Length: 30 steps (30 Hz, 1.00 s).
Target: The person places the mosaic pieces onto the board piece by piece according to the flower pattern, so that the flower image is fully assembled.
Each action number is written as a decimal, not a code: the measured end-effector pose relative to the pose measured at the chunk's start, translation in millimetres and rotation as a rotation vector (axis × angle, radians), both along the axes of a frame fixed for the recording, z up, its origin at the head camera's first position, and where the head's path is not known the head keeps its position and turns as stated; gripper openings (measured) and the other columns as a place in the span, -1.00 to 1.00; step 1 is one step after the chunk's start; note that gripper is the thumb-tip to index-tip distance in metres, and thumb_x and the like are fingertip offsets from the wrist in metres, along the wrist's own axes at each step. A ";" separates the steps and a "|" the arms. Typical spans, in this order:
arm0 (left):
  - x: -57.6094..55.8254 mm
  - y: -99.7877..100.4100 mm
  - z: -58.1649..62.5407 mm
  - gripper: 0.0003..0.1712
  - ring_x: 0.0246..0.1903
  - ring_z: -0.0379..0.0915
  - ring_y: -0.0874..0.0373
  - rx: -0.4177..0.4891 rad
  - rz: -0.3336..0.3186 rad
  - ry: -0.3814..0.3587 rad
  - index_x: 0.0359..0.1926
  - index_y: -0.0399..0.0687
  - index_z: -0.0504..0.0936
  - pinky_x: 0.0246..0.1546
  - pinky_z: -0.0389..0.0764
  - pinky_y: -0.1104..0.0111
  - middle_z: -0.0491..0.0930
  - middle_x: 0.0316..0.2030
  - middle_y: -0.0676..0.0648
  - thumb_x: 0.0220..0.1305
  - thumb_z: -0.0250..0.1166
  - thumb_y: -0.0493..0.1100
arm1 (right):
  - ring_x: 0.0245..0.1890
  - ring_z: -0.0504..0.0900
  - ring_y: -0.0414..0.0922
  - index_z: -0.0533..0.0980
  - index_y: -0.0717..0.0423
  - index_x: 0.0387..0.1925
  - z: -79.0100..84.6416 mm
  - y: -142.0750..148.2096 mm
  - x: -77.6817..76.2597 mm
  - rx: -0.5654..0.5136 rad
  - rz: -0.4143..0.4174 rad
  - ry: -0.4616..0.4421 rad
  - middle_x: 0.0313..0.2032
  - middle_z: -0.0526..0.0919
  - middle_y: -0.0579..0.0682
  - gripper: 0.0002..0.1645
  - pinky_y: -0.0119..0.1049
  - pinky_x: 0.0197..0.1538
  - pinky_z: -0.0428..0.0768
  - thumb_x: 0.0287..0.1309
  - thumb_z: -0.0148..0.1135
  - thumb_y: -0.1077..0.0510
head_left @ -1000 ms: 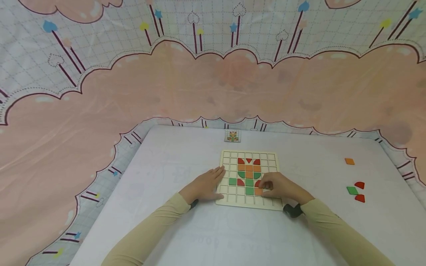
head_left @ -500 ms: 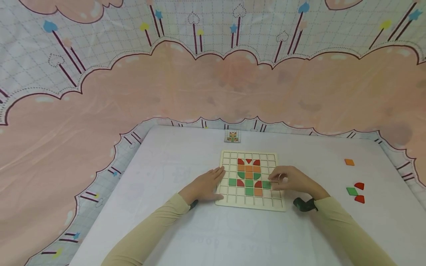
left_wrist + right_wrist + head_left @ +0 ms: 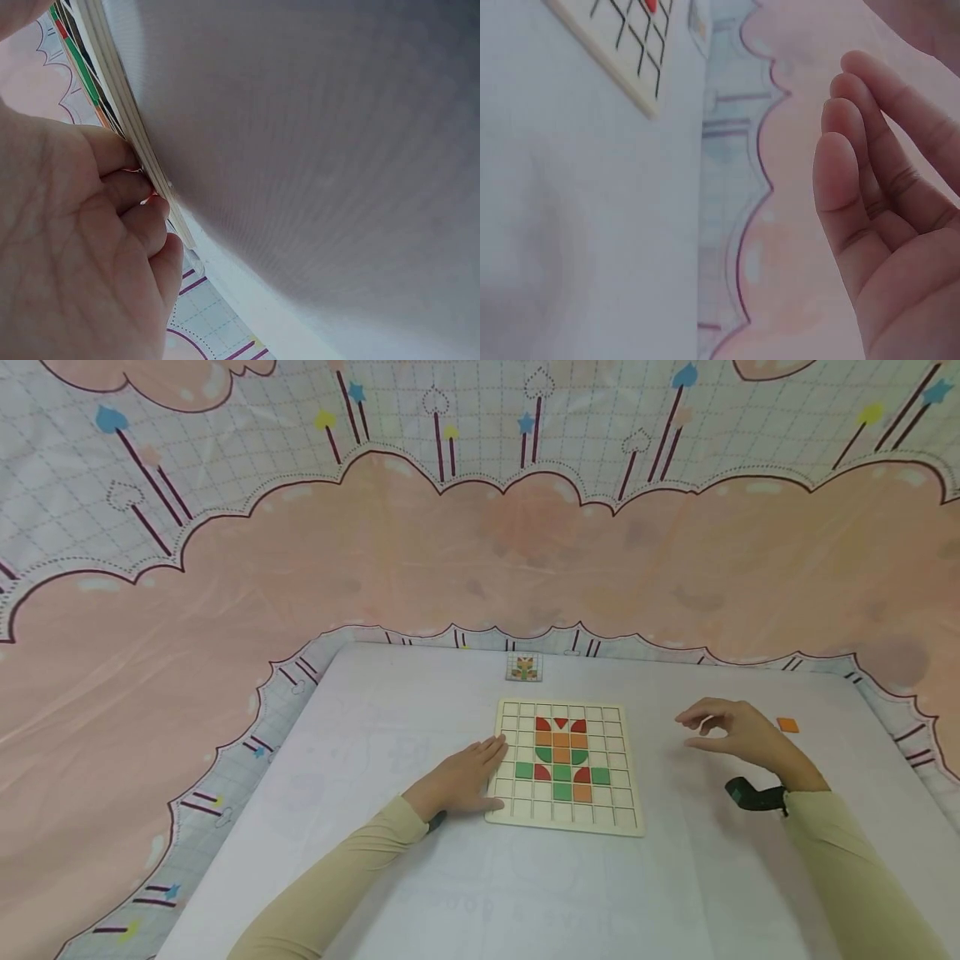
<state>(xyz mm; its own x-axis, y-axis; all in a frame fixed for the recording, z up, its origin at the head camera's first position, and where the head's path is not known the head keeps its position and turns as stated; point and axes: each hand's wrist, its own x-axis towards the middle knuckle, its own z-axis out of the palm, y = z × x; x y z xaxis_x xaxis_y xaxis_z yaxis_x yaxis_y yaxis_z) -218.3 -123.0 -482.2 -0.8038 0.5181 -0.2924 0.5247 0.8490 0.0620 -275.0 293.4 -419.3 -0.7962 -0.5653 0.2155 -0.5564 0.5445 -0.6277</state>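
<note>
A cream square grid board point(image 3: 517, 810) lies on the table, with green, red and orange flat tiles forming a pattern near its middle. My left hand point(image 3: 459, 777) rests against the board's left edge, its fingers and thumb touching the rim. The left wrist view shows those fingers point(image 3: 124, 191) along the board's side. To the right of the board my right hand point(image 3: 738, 735) hovers above the table, fingers gently bent and holding nothing. At the right end of the pattern's lower row sits a green square tile point(image 3: 600, 776).
Behind the board stands a small card point(image 3: 524, 667) printed with a coloured pattern. A loose orange diamond tile point(image 3: 787, 725) lies just beyond my right hand. My right sleeve point(image 3: 847, 852) covers the table area below it. Patterned cloth point(image 3: 480, 560) hangs behind the table.
My right hand has left the board and moved right, uncovering the green square tile. Its arm now hides the loose green and red tiles. My left hand has stayed put.
</note>
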 end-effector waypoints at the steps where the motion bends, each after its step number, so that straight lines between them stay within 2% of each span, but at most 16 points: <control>1: 0.2 -0.1 -0.1 0.06 0.49 -0.25 0.06 0.002 0.000 0.002 0.47 -0.18 -0.10 0.48 -0.02 0.25 -0.17 0.49 -0.12 0.22 0.07 0.35 | -0.32 0.49 -0.46 0.60 0.18 -0.19 2.0 5.8 -0.8 -0.010 -0.011 -0.003 -0.25 0.57 -0.42 -0.68 -0.62 -0.25 0.53 -0.08 0.41 0.29; 4: 0.5 -0.2 -0.4 0.06 0.49 -0.24 0.07 -0.005 0.002 0.006 0.47 -0.18 -0.10 0.48 -0.02 0.26 -0.17 0.49 -0.11 0.22 0.07 0.36 | -0.31 0.50 -0.50 0.58 0.19 -0.16 7.0 22.3 -3.0 -0.016 -0.052 -0.030 -0.25 0.52 -0.54 -0.67 -0.70 -0.24 0.48 -0.05 0.40 0.29; 14: 0.6 -0.7 -2.5 0.06 0.49 -0.24 0.08 -0.016 0.005 0.014 0.47 -0.17 -0.11 0.48 -0.02 0.26 -0.17 0.49 -0.10 0.22 0.07 0.36 | -0.31 0.50 -0.58 0.54 0.17 -0.05 11.7 68.3 -11.4 0.008 -0.241 -0.170 -0.29 0.50 -0.60 -0.64 -0.70 -0.28 0.51 0.12 0.30 0.14; 20: 0.5 -0.9 -2.7 0.06 0.49 -0.25 0.08 -0.015 -0.001 0.010 0.47 -0.17 -0.12 0.48 -0.04 0.27 -0.19 0.49 -0.11 0.22 0.05 0.37 | -0.32 0.47 -0.61 0.54 0.05 -0.06 5.1 92.0 -18.7 -0.042 -0.297 -0.223 -0.31 0.48 -0.65 -0.72 -0.68 -0.32 0.51 0.17 0.25 0.13; 27: 0.0 -0.4 -2.8 0.05 0.49 -0.25 0.09 0.002 -0.002 0.009 0.47 -0.16 -0.12 0.48 -0.04 0.27 -0.19 0.49 -0.10 0.23 0.05 0.36 | -0.31 0.43 -0.65 0.51 -0.15 -0.07 -5.8 118.8 -26.8 -0.059 -0.361 -0.241 -0.30 0.44 -0.71 -0.75 -0.80 -0.32 0.39 0.19 0.23 0.08; 30: -0.7 -0.6 -3.1 0.05 0.49 -0.26 0.08 -0.003 -0.006 0.009 0.47 -0.16 -0.13 0.48 -0.04 0.26 -0.20 0.49 -0.10 0.23 0.04 0.36 | -0.31 0.41 -0.67 0.50 0.00 -0.01 -10.9 126.5 -30.0 -0.047 -0.387 -0.248 -0.31 0.43 -0.72 -0.68 -0.78 -0.33 0.34 0.19 0.22 0.06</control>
